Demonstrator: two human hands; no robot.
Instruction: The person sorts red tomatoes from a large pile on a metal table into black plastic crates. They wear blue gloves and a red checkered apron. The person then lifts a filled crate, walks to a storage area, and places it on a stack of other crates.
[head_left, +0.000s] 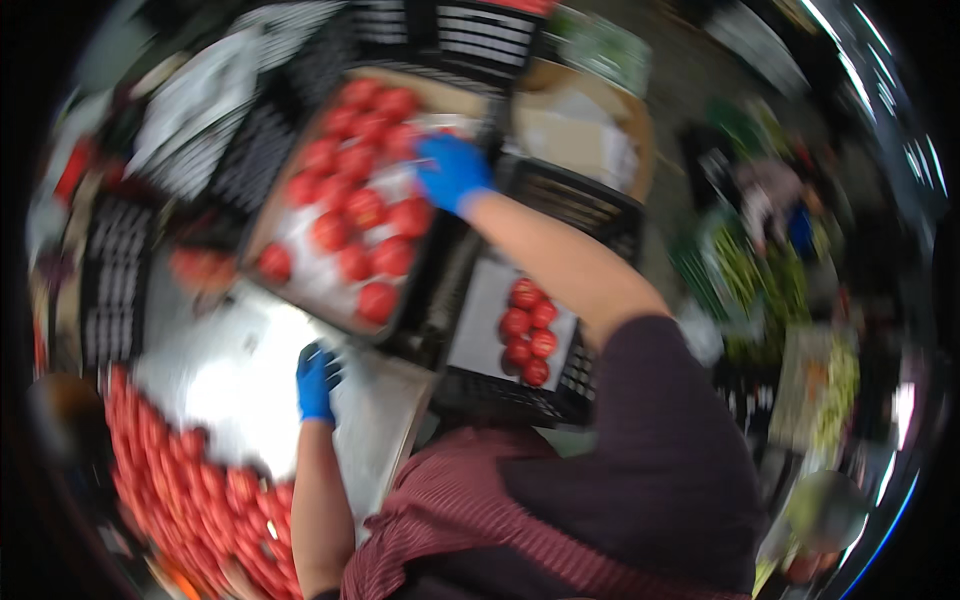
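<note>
My right hand (454, 172), in a blue glove, reaches over the right side of a crate (289, 300) holding red tomatoes (356, 161) on pale paper liner. Its fingers are blurred beside the tomatoes, and whether they grip one is hidden. Below the crate's near edge, my left hand (316, 381) hovers over a shiny metal table (225, 367). That glove is blue with dark fingers, somewhat apart, and nothing shows in them. To the right, a second black crate (480, 386) has a paper liner with several tomatoes (531, 330) grouped on it.
A large heap of tomatoes (202, 502) covers the table's lower left. Black plastic crates (116, 277) stand at the left and top (487, 34). An open cardboard box (637, 127) sits beyond my right arm. Farther right, a person (772, 195) bends among green vegetables (735, 270).
</note>
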